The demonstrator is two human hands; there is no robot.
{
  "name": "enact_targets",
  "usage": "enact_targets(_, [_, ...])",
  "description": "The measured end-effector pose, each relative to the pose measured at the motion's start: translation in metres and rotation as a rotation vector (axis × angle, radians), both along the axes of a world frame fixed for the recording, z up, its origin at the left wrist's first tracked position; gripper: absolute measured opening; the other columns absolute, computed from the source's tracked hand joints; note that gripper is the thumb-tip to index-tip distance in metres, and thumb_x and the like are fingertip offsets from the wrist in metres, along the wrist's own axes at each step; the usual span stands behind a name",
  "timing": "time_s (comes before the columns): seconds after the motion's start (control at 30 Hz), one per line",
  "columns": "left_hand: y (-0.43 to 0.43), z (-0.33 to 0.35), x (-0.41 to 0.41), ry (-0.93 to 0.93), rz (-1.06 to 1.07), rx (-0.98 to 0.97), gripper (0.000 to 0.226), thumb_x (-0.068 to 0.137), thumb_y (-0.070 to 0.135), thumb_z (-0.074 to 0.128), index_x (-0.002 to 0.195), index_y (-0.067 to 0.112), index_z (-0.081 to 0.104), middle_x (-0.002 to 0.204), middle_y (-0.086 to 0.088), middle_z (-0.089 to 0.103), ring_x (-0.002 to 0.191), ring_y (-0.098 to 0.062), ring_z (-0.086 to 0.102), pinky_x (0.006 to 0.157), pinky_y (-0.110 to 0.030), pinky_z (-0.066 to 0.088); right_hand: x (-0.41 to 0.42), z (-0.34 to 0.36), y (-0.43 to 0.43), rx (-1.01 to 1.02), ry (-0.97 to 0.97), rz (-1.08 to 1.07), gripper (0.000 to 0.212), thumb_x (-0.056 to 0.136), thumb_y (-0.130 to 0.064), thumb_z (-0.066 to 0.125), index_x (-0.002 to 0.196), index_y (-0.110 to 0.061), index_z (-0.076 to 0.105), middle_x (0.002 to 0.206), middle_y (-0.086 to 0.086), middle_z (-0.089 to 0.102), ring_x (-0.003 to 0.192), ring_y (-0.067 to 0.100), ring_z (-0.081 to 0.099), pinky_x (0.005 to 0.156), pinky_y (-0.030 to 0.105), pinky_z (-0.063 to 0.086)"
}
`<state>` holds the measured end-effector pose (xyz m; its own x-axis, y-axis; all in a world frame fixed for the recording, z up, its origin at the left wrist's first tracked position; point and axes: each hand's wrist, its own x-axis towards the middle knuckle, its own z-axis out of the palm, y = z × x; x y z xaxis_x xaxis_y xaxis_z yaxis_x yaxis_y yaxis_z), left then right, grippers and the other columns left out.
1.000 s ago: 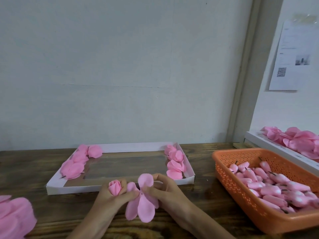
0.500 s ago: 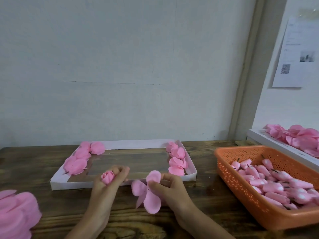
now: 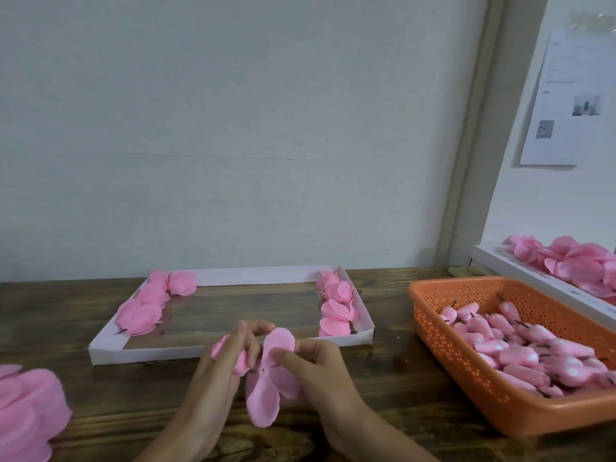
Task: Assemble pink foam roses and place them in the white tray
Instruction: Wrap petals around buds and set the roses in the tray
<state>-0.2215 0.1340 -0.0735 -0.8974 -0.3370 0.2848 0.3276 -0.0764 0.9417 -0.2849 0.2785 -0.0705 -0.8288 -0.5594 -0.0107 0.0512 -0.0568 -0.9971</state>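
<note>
One bud (image 3: pixel 240 365) (left hand (image 3: pixel 216 385)), one petal sheet (image 3: pixel 266 395) in right hand (image 3: pixel 320 371).

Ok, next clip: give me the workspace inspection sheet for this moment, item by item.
Surface: dark wooden table, in use.
Job's things: white tray with finished roses along its two short ends, middle unfilled; orange basket full of rose buds.
Clutter: loose petal pile at the left edge; second white tray holding more petals at far right.
Hands: left hand grips a single bud; right hand pinches a petal sheet right beside it.
Cables: nothing seen.
Surroundings: plain wall; printed paper sheet stuck up at right.
</note>
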Motion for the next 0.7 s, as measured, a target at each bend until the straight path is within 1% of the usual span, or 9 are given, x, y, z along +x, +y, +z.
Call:
enact_targets(0.07, [0.0010, 0.0000, -0.0002, -0.003, -0.020, 0.024, 0.057, 0.093, 0.058, 0.046, 0.057, 0.013, 0.049, 0.121, -0.012, 0.070, 0.094, -0.024, 0.068, 0.067, -0.027, 0.052, 0.0015, 0.0007, -0.0007, -0.005, -0.005, 0.010, 0.016, 0.090, -0.021, 0.073, 0.087, -0.008, 0.081, 0.090, 0.012, 0.078, 0.076, 0.015, 0.070, 0.063, 0.028, 0.057])
enact_targets(0.1, [0.0015, 0.0001, -0.0001, -0.008, -0.022, 0.038, 0.058, 0.093, 0.058, 0.046, 0.058, 0.013, 0.049, 0.121, -0.014, 0.070, 0.093, -0.025, 0.067, 0.065, -0.027, 0.051, 0.0022, 0.0008, -0.0011, -0.003, -0.005, 0.010, 0.016, 0.090, -0.022, 0.074, 0.087, -0.007, 0.080, 0.092, 0.014, 0.078, 0.077, 0.016, 0.070, 0.064, 0.029, 0.057])
enact_targets(0.23, [0.0023, -0.0028, -0.0002, -0.035, -0.021, 0.069, 0.060, 0.090, 0.063, 0.049, 0.061, 0.011, 0.051, 0.123, -0.012, 0.070, 0.095, -0.029, 0.067, 0.071, -0.037, 0.049, 0.0036, 0.0013, -0.0012, -0.039, -0.042, 0.034, 0.018, 0.088, -0.020, 0.077, 0.090, -0.002, 0.079, 0.093, 0.015, 0.078, 0.078, 0.016, 0.073, 0.063, 0.027, 0.059])
enact_targets(0.33, [0.0025, -0.0029, 0.0012, -0.043, 0.001, 0.042, 0.062, 0.088, 0.066, 0.051, 0.063, 0.010, 0.051, 0.120, -0.012, 0.071, 0.097, -0.030, 0.067, 0.080, -0.046, 0.045, 0.0042, 0.0021, 0.0001, -0.064, -0.055, 0.063, 0.017, 0.088, -0.018, 0.077, 0.092, -0.001, 0.079, 0.090, 0.012, 0.078, 0.079, 0.014, 0.075, 0.061, 0.025, 0.059])
enact_targets(0.47, [0.0053, -0.0005, 0.0035, -0.063, 0.011, 0.040, 0.066, 0.087, 0.066, 0.057, 0.068, 0.003, 0.050, 0.119, -0.012, 0.070, 0.094, -0.036, 0.067, 0.077, -0.054, 0.053, 0.0021, 0.0005, -0.0007, -0.064, -0.061, 0.066, 0.017, 0.086, -0.019, 0.079, 0.093, -0.003, 0.080, 0.094, 0.013, 0.079, 0.084, 0.022, 0.077, 0.069, 0.034, 0.064])
enact_targets(0.53, [0.0074, 0.0028, 0.0049, -0.073, 0.015, 0.041, 0.069, 0.084, 0.069, 0.059, 0.067, 0.003, 0.048, 0.115, -0.010, 0.072, 0.087, -0.036, 0.064, 0.071, -0.050, 0.053, 0.0017, -0.0002, -0.0009, -0.062, -0.058, 0.063, 0.019, 0.085, -0.020, 0.079, 0.093, -0.003, 0.080, 0.095, 0.014, 0.079, 0.085, 0.023, 0.077, 0.073, 0.036, 0.064])
enact_targets(0.63, [0.0097, 0.0059, 0.0067, -0.102, 0.057, -0.014, 0.062, 0.083, 0.066, 0.054, 0.062, 0.008, 0.045, 0.087, -0.004, 0.070, 0.078, -0.025, 0.061, 0.069, -0.036, 0.046, 0.0021, -0.0008, -0.0001, -0.067, -0.004, 0.057, 0.017, 0.090, -0.019, 0.076, 0.091, -0.003, 0.081, 0.092, 0.014, 0.079, 0.082, 0.018, 0.076, 0.069, 0.030, 0.062])
enact_targets(0.67, [0.0094, 0.0048, 0.0061, -0.107, 0.065, -0.032, 0.059, 0.087, 0.061, 0.052, 0.061, 0.009, 0.044, 0.083, -0.008, 0.066, 0.079, -0.024, 0.063, 0.069, -0.036, 0.048, 0.0021, -0.0006, 0.0004, -0.070, 0.020, 0.053, 0.016, 0.092, -0.018, 0.074, 0.091, -0.004, 0.081, 0.091, 0.013, 0.079, 0.080, 0.016, 0.076, 0.068, 0.028, 0.061])
enact_targets(0.7, [0.0096, 0.0041, 0.0056, -0.112, 0.068, -0.043, 0.056, 0.090, 0.056, 0.053, 0.061, 0.009, 0.044, 0.084, -0.015, 0.064, 0.081, -0.027, 0.066, 0.069, -0.037, 0.053, 0.0019, -0.0004, 0.0007, -0.079, 0.031, 0.052, 0.017, 0.094, -0.018, 0.072, 0.091, -0.004, 0.081, 0.092, 0.014, 0.079, 0.080, 0.017, 0.076, 0.068, 0.028, 0.061])
